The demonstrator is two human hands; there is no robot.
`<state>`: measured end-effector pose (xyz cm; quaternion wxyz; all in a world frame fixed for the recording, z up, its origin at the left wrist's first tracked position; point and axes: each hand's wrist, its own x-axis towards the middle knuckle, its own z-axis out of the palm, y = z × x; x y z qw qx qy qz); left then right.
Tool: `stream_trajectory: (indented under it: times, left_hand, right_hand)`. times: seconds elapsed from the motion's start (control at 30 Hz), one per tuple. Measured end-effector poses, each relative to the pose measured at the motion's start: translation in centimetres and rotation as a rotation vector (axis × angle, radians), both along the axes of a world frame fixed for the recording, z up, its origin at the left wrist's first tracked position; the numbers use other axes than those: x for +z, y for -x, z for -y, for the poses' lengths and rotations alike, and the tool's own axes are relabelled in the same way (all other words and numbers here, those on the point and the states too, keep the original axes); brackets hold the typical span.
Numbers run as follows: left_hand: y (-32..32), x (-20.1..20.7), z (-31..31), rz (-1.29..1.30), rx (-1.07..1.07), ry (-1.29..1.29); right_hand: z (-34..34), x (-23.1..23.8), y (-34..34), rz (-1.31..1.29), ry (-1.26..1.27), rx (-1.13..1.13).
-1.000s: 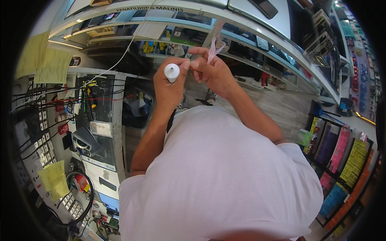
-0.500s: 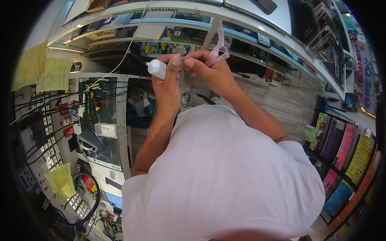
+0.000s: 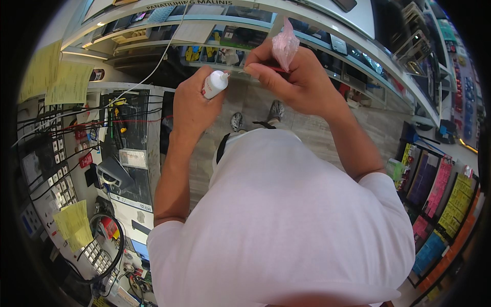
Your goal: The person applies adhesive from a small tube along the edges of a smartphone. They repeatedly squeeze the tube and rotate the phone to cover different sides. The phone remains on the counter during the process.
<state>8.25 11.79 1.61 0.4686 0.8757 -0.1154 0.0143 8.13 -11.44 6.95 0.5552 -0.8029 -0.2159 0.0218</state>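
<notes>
My left hand (image 3: 194, 102) is wrapped round a small white squeeze bottle (image 3: 215, 85) with a narrow nozzle, which tilts up and to the right. A short gap to the right, my right hand (image 3: 306, 81) is closed, thumb and forefinger pinched together. A crumpled, see-through pink plastic bag (image 3: 285, 47) sticks up from this hand. Beneath the bag shows a thin red strip, its kind unclear. Something tiny and pale may be at the fingertips, too small to name. Both hands are in the air, apart from each other.
Ahead runs a glass display counter (image 3: 240, 20) with shelves of goods. To the left stands a workbench (image 3: 152, 128) with hanging cables, tools and a grey device (image 3: 113, 173). A rack of colourful packages (image 3: 434, 194) is at the right. Below me is a wood-look floor (image 3: 327, 138).
My hands have moved apart, the right one going right and up. The bottle has turned from pointing left to pointing right. The pink bag now stands up above my right hand.
</notes>
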Motion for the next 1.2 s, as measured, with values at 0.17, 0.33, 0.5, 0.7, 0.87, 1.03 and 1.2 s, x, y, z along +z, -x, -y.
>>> stream_trajectory:
  times: [0.17, 0.33, 0.5, 0.7, 0.87, 1.03, 1.2]
  left_hand:
    - [0.14, 0.75, -0.71, -0.003, -0.058, -0.119]
    - [0.24, 0.62, -0.70, 0.066, -0.064, -0.122]
    - [0.35, 0.57, -0.58, 0.053, -0.066, -0.136]
    - [0.48, 0.69, -0.54, 0.004, -0.068, -0.159]
    - [0.53, 0.75, -0.54, -0.023, -0.065, -0.184]
    - [0.52, 0.64, -0.36, -0.015, -0.064, -0.199]
    - [0.48, 0.62, -0.17, 0.054, -0.066, -0.166]
  right_hand:
    - [-0.22, 0.97, 0.30, 0.087, 0.088, -0.005]
    - [-0.36, 0.66, 0.50, 0.139, 0.116, 0.007]
    - [-0.47, 0.39, 0.76, 0.147, 0.122, -0.013]
    - [-0.35, 0.23, 1.02, 0.120, 0.113, -0.033]
    - [-0.23, 0.10, 0.97, 0.128, 0.109, -0.035]
    - [-0.01, 0.38, 0.77, 0.118, 0.140, -0.019]
    - [0.27, 0.44, 0.80, 0.118, 0.174, -0.014]
